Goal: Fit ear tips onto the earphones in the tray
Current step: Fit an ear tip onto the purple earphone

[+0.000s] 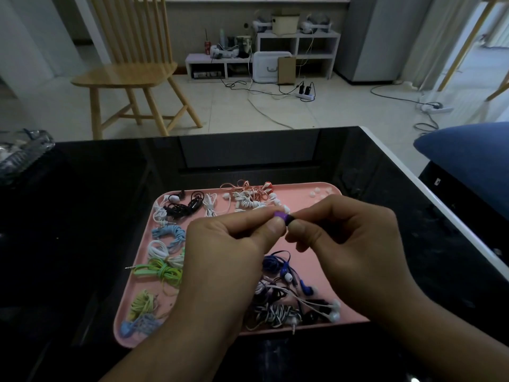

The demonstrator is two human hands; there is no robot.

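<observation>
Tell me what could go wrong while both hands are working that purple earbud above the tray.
The purple earbud is pinched only at the fingertips of the left hand and right hand; a slip could drop it among the bundled earphones on the pink tray. Dim lighting may hide a poorly seated tip.

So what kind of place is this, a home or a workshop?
Most likely a room in a home, not a workshop. A wooden chair stands on a tiled floor, with low white shelves along the far wall holding small household things. The pink tray sits on a glossy black table.
</observation>
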